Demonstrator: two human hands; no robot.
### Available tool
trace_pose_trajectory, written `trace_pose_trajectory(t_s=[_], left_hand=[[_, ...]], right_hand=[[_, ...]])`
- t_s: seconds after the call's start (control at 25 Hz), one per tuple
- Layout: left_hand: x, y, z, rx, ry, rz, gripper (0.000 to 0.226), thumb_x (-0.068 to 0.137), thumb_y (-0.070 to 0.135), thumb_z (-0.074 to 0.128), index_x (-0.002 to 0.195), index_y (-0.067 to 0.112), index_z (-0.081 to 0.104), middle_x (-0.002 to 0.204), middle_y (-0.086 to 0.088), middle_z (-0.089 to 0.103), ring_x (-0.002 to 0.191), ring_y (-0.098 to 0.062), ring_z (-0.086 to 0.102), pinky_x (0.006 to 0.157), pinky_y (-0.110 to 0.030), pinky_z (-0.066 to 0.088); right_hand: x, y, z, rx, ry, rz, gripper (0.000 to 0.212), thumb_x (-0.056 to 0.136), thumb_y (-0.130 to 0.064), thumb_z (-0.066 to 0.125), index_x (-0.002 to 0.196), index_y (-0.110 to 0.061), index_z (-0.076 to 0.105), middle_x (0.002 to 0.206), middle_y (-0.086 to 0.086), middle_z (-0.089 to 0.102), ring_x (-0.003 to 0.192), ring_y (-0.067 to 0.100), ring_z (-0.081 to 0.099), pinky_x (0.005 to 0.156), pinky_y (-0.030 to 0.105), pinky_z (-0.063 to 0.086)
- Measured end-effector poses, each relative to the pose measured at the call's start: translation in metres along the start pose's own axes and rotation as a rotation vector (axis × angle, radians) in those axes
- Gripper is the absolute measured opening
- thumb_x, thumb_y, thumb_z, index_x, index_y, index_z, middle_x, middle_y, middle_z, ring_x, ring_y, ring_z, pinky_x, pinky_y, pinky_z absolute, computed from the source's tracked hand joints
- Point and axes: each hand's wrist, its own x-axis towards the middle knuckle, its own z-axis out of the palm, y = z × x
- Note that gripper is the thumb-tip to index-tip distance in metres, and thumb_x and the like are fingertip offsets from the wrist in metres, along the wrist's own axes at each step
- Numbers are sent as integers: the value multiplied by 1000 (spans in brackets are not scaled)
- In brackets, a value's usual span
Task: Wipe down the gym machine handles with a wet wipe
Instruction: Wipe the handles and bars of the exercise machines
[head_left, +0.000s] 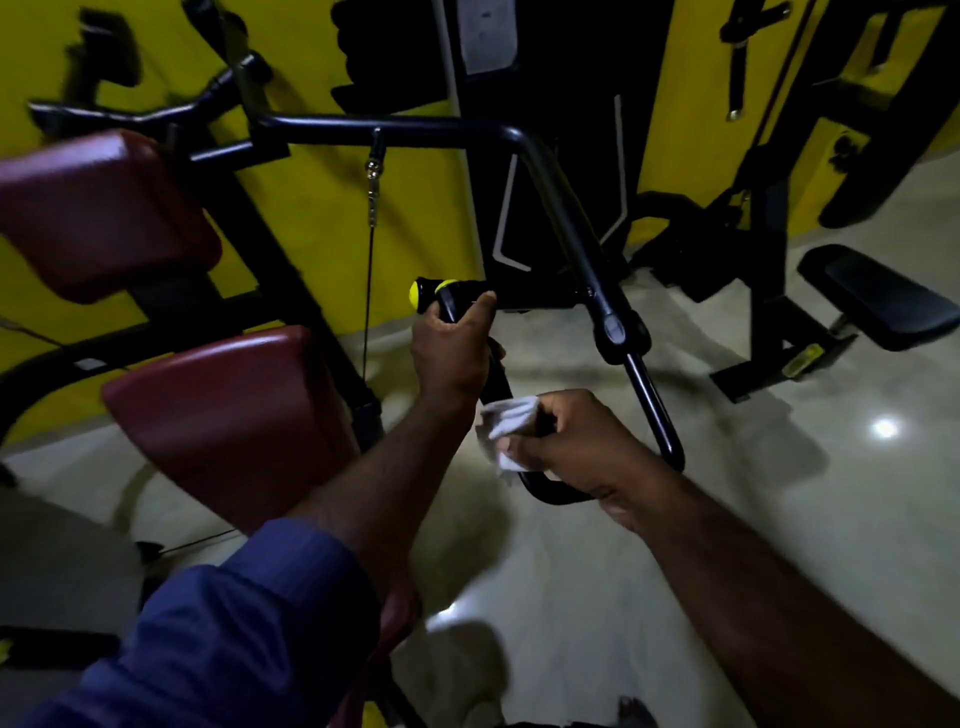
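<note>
At the far left stand two maroon pads on the machine's black frame, the lower one close beside the person's left forearm, so there is little room to swing the elbow outward on that side. A thin cable hangs from the overhead bar just left of the hands.

The left hand is clenched around the upper part of the black handle, just below the yellow-capped knob. This grip looks meant to steady the handle, which likely hangs or pivots and would otherwise swing away under rubbing.

Lower down, the right hand is closed around the same handle with the white wet wipe folded between palm and grip. The wipe wraps the shaft just above the point where the handle curves into its bottom loop; a loose corner trails below the fingers. Holding it wrapped lets one stroke cover the whole round. The stretch between the two hands is bare, leaving a short run for sliding upward; downward, the bend asks for a turn of the wrist.

To the right a second black handle slants down, near the right knuckles but seemingly apart from them; the dim, blurred view makes the gap hard to judge. Beyond it the pale floor lies open, with a black bench well off to the right.
</note>
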Motion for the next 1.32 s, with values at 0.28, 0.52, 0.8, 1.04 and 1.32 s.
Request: trace_pose_trajectory(t_s=[0.28,0.52,0.8,1.04,1.32], left_hand=[[-12,13,1,101,76,6,30,86,31,80,63,26,62,49,5,55,45,-24,62,56,-48,56],[-12,18,3,66,23,-59,19,95,17,74,80,16,63,47,-9,55,37,-24,55,45,-29,48],[-8,15,-4,3,-80,-71,14,96,23,73,89,19,62,72,-8,64,53,-24,64,53,-37,55],[5,3,-1,-79,-126,-45,15,95,16,73,87,13,61,55,0,59,44,-26,61,46,-35,53],[-5,11,-5,-90,-146,-47,16,96,20,72,93,9,61,65,-7,61,45,-25,61,50,-35,53]], right_hand=[[40,-15,-20,410,-510,338,11,97,-6,62,96,-10,73,88,8,73,76,19,69,76,38,57],[34,-13,6,335,-404,380,22,96,-5,51,77,-13,56,57,3,53,44,17,46,48,26,33],[-24,64,4,-1417,134,-501,32,89,-29,69,107,-4,59,63,1,63,54,24,63,91,48,41],[16,7,35,-387,32,250,22,90,-37,62,75,-22,63,71,2,66,65,28,66,69,33,51],[2,23,32,-806,187,-13,20,90,-35,62,76,-24,52,73,-6,67,71,24,67,80,37,50]])
